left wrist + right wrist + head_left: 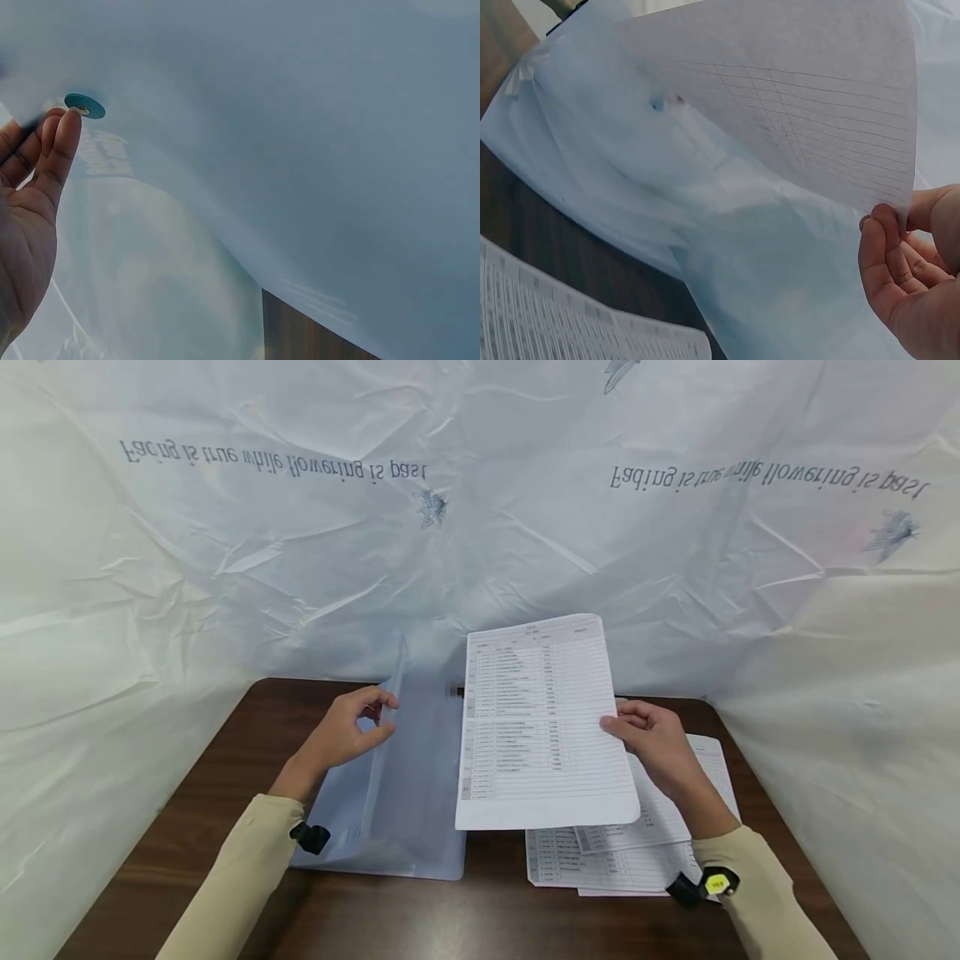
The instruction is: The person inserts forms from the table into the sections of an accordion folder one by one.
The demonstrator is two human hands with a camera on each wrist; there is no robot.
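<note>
A translucent blue plastic document folder [423, 777] lies on the table, its left flap lifted. My left hand [347, 728] pinches the raised edge of that flap; in the left wrist view the fingertips are at a round teal snap button [85, 106]. My right hand [660, 747] pinches the right edge of a printed sheet of paper [540, 727] between thumb and fingers. The sheet is held up, tilted, and overlaps the folder's right side in the head view. In the right wrist view its ruled lines [817, 112] show, with the folder behind it.
More printed sheets [555, 864] lie overlapping at the table's right, partly under the right forearm. The dark wooden table [202, 802] meets a white patterned plastic sheet [480, 552] that hangs behind and on both sides.
</note>
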